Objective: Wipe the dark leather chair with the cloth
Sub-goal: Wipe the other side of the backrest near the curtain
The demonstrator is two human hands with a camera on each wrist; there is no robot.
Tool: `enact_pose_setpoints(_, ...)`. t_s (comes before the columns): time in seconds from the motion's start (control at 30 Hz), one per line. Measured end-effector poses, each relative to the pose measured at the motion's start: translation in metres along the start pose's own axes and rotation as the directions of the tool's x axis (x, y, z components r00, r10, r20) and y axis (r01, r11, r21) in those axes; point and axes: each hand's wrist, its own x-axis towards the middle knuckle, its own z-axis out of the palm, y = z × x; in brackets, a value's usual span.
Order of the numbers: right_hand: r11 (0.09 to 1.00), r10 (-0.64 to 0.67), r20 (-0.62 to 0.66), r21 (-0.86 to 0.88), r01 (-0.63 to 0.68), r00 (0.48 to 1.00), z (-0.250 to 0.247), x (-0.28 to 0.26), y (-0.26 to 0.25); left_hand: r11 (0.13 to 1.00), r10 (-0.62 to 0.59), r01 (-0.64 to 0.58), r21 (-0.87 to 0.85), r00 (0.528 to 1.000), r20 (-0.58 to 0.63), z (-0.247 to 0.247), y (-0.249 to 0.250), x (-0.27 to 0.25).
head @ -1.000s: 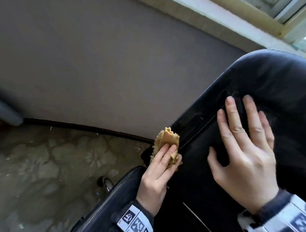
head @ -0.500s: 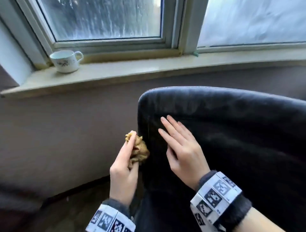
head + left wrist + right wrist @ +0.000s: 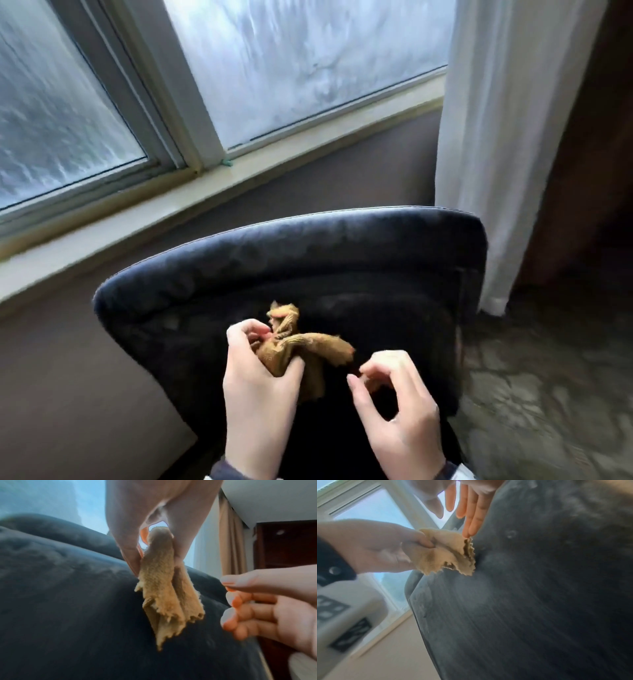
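Note:
The dark leather chair point(image 3: 308, 260) fills the middle of the head view, with its backrest point(image 3: 68, 601) facing me. My left hand point(image 3: 253, 373) holds a tan, frayed cloth point(image 3: 301, 346) in front of the backrest, bunched between thumb and fingers. One flap of the cloth point(image 3: 164, 595) hangs loose below the left hand point(image 3: 133, 527). My right hand point(image 3: 387, 387) hovers just right of it, holding nothing. In the right wrist view its fingertips point(image 3: 467, 532) reach the cloth's point(image 3: 443, 553) upper corner, close to the leather point(image 3: 539, 588). That view also shows the left hand point(image 3: 385, 547).
A window point(image 3: 308, 68) with a pale sill point(image 3: 171, 212) runs behind the chair above a grey wall point(image 3: 51, 377). A white curtain point(image 3: 507, 154) hangs at the chair's right. Mottled stone floor point(image 3: 548, 394) lies to the right.
The view has swung right and up. My left hand brought the cloth from the chair's left edge to the front of the backrest. My right hand lifted off the leather and came beside the cloth.

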Motion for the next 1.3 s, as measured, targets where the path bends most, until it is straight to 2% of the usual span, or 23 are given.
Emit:
enact_pose_setpoints(0.07, 0.998, 0.069, -0.018, -0.012, -0.07, 0.997, -0.013, -0.016, 0.009, 0.999, -0.038, 0.037, 0.014, 0.994, 0.099, 0.022, 0.012, -0.012)
enact_pose_setpoints(0.17, 0.982, 0.184, 0.001, -0.048, -0.184, 0.983, -0.024, -0.025, 0.022, 0.998, -0.066, 0.062, 0.024, 0.954, 0.293, 0.056, 0.025, -0.029)
enact_pose_setpoints(0.27, 0.955, 0.282, -0.109, -0.065, -0.29, 0.953, -0.035, -0.022, 0.035, 1.0, -0.013, 0.004, 0.022, 0.913, 0.409, 0.081, 0.04, -0.037)
enact_pose_setpoints(0.33, 0.934, 0.332, -0.192, -0.071, -0.351, 0.923, -0.043, -0.018, 0.04, 0.998, 0.053, -0.067, 0.011, 0.865, 0.498, 0.094, 0.052, -0.038)
enact_pose_setpoints(0.47, 0.924, 0.352, -0.282, -0.045, -0.379, 0.892, -0.063, -0.009, 0.046, 0.958, 0.215, -0.288, -0.001, 0.712, 0.669, 0.115, 0.069, -0.041)
enact_pose_setpoints(0.6, 0.945, 0.315, -0.276, -0.002, -0.328, 0.908, -0.084, -0.003, 0.053, 0.895, 0.28, -0.444, -0.035, 0.501, 0.819, 0.116, 0.087, -0.037)
enact_pose_setpoints(0.63, 0.95, 0.299, -0.268, -0.003, -0.311, 0.916, -0.092, -0.001, 0.055, 0.867, 0.307, -0.496, -0.043, 0.464, 0.831, 0.113, 0.091, -0.031)
enact_pose_setpoints(0.67, 0.954, 0.283, -0.283, -0.02, -0.3, 0.916, -0.1, 0.002, 0.059, 0.805, 0.373, -0.591, -0.045, 0.445, 0.814, 0.111, 0.096, -0.024)
enact_pose_setpoints(0.73, 0.941, 0.283, -0.339, -0.081, -0.327, 0.897, -0.115, 0.008, 0.071, 0.568, 0.549, -0.822, 0.046, 0.421, 0.722, 0.108, 0.1, -0.004)
enact_pose_setpoints(0.77, 0.928, 0.296, -0.365, -0.109, -0.357, 0.883, -0.12, 0.011, 0.075, 0.444, 0.592, -0.884, 0.144, 0.411, 0.694, 0.11, 0.1, 0.007)
enact_pose_setpoints(0.83, 0.916, 0.292, -0.372, -0.158, -0.37, 0.881, -0.117, 0.018, 0.076, 0.289, 0.546, -0.889, 0.356, 0.458, 0.702, 0.119, 0.101, 0.024)
enact_pose_setpoints(0.9, 0.921, 0.209, -0.336, -0.248, -0.3, 0.918, -0.094, 0.028, 0.068, 0.207, 0.469, -0.868, 0.451, 0.493, 0.733, 0.132, 0.098, 0.031)
enact_pose_setpoints(1.0, 0.922, 0.123, -0.27, -0.325, -0.211, 0.955, -0.054, 0.034, 0.065, 0.118, 0.484, -0.866, 0.486, 0.477, 0.733, 0.144, 0.087, 0.033)
enact_pose_setpoints(1.03, 0.924, 0.12, -0.269, -0.321, -0.207, 0.956, -0.048, 0.032, 0.071, 0.119, 0.505, -0.864, 0.49, 0.477, 0.719, 0.146, 0.084, 0.035)
enact_pose_setpoints(1.1, 0.925, 0.141, -0.249, -0.313, -0.218, 0.958, -0.048, 0.021, 0.088, 0.15, 0.499, -0.846, 0.512, 0.512, 0.699, 0.147, 0.08, 0.04)
enact_pose_setpoints(1.23, 0.921, 0.233, -0.098, -0.299, -0.252, 0.968, -0.059, -0.025, 0.122, 0.185, 0.407, -0.803, 0.566, 0.587, 0.7, 0.145, 0.076, 0.048)
enact_pose_setpoints(1.3, 0.924, 0.295, -0.127, -0.213, -0.316, 0.947, -0.065, -0.037, 0.131, 0.206, 0.377, -0.786, 0.583, 0.614, 0.694, 0.143, 0.074, 0.051)
